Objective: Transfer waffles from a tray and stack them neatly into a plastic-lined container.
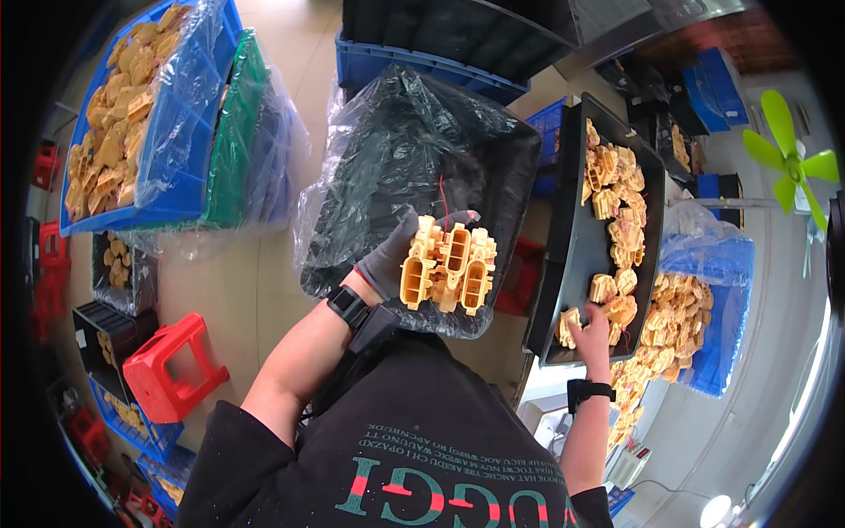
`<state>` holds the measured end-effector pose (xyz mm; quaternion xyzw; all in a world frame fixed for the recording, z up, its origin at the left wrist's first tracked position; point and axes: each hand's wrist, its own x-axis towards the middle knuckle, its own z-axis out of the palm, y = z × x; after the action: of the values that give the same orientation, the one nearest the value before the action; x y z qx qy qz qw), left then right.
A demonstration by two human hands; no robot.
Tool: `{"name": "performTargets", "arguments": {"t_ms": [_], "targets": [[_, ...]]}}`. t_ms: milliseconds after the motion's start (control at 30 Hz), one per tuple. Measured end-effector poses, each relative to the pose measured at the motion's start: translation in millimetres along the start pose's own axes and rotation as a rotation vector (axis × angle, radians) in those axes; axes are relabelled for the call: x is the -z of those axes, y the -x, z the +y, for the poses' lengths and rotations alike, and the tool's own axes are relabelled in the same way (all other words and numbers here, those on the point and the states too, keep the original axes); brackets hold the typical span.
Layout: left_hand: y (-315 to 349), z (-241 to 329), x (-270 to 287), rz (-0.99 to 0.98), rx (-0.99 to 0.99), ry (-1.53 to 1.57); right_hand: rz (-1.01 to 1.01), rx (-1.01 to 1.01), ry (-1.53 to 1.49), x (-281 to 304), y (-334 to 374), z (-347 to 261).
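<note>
My left hand (387, 257), in a grey glove, holds a group of yellow plastic connector housings (457, 255) with oval openings facing up. The fingers go behind and under them, partly hidden. Below lies a crate lined with black plastic film (378, 167). Away to the right, my bare right hand (593, 334) reaches into the near end of a black tray (572, 255). Its fingers close on a small yellow housing (568, 327) there. More yellow housings (620, 207) lie in a loose line along the tray, some with thin reddish strands.
At the upper left, a blue crate (189, 167) full of yellow parts leans beside a green crate (233, 132). A red stool (174, 368) stands on the floor at left. Right of the tray are a heap of yellow parts (673, 321), a blue crate (723, 326) and a green fan (792, 165).
</note>
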<state>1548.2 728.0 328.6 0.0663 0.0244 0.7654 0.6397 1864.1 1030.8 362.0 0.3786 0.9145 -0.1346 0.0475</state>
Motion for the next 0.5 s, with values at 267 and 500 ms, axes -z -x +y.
{"name": "performTargets", "arguments": {"t_ms": [267, 500], "targets": [[8, -7, 9, 0.047, -0.024, -0.039, -0.064, -0.241, 0.105, -43, 13, 24], [6, -12, 5, 0.023, -0.031, -0.072, 0.102, -0.231, 0.050, -57, -8, 38]]}}
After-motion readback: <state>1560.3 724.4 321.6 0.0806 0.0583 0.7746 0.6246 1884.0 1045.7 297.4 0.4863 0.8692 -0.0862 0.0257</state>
